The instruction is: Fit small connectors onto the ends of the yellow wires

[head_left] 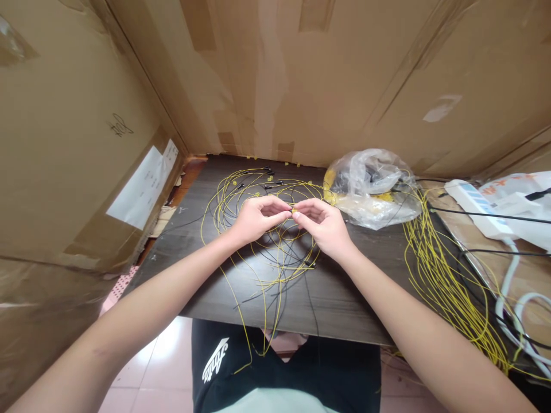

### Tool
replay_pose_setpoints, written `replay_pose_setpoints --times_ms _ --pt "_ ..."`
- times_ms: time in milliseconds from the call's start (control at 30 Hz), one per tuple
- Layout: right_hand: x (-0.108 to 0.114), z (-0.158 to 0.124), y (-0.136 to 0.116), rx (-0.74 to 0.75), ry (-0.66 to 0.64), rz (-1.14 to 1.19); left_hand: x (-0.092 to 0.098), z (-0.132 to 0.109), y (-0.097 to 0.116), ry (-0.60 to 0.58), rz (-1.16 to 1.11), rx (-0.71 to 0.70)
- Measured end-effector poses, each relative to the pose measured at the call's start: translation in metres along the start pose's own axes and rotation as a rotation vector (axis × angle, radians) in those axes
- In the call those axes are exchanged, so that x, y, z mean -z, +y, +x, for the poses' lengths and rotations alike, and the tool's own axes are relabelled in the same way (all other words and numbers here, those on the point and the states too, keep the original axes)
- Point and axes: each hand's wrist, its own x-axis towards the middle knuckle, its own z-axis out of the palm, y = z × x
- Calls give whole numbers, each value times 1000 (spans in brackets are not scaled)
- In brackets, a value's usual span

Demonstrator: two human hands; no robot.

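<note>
My left hand (262, 218) is closed in a pinch, thumb against fingertips, on a small dark piece that looks like a wire end. Facing it, my right hand (322, 223) pinches a small yellow piece (294, 210), and the two sets of fingertips almost meet. The fingers hide most of both pieces. Below and around the hands spread loose loops of thin yellow wire (215, 209) with thin black wires among them. Several wires carry small black connectors (279, 183). Some yellow wire ends hang over the table's near edge.
Small yellow bits (270, 179) lie on the dark table (344, 298). A clear plastic bag (374, 189) sits right of the hands. Farther right are a bundle of yellow wires (443, 292) and a white power strip (477, 209). Cardboard walls (258, 74) enclose the back and left.
</note>
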Motion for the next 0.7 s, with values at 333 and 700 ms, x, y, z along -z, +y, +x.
replay_pose_setpoints --times_ms 333,700 --pt "-1 -3 -3 44 14 -86 2 0 1 -14 64 -18" --pt "3 -1 0 45 -11 -94 2 0 0 -15 71 -29"
